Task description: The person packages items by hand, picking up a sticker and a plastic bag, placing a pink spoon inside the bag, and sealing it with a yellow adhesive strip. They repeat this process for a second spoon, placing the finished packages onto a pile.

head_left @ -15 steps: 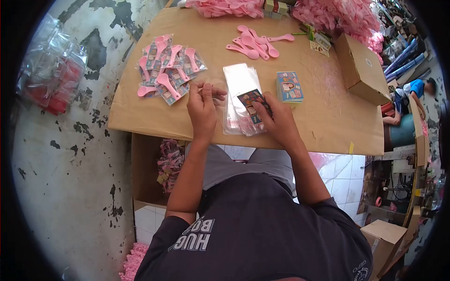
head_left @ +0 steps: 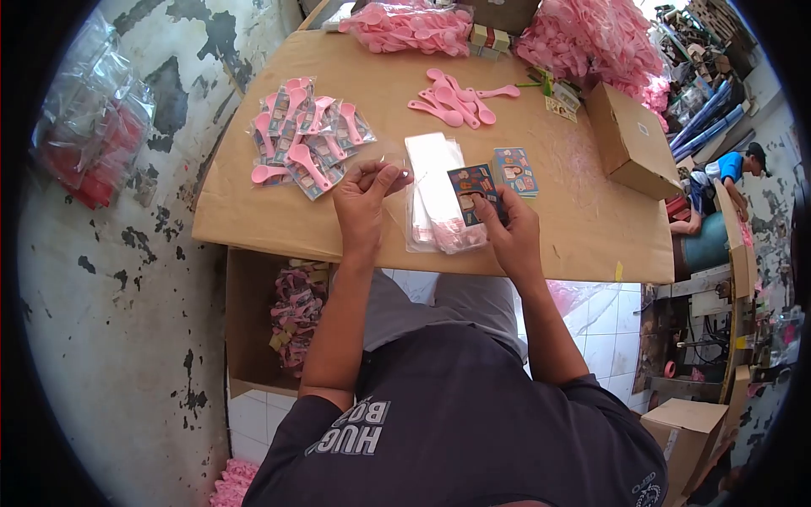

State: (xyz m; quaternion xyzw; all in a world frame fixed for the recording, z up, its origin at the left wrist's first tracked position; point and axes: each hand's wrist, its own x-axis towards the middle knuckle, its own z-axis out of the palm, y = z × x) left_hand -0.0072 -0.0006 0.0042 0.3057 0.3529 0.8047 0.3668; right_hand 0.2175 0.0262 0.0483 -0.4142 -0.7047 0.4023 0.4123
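My right hand (head_left: 514, 226) grips a dark printed card (head_left: 470, 188) between thumb and fingers, its picture side up, above the bags. In my left hand (head_left: 365, 198), thumb and fingers pinch a clear plastic bag (head_left: 394, 211), which is hard to make out against the table. Beneath and between my hands lies a stack of clear plastic bags (head_left: 431, 173) with a white sheet showing. A stack of blue printed cards (head_left: 516, 171) sits just beyond my right hand. To the left, packed pink spoons (head_left: 297, 101) with cards in clear bags form a pile. Several loose pink spoons (head_left: 456, 97) lie farther back.
Big bags of pink spoons (head_left: 583, 42) stand at the back of the table (head_left: 279, 228). A cardboard box (head_left: 629, 144) is on the right, and an open box (head_left: 253, 321) of packed spoons sits below left. Another person (head_left: 733, 169) is at far right.
My right hand has turned the card so more of its face shows. My left fingers have closed into a pinch near the bag's top. The view has shifted slightly.
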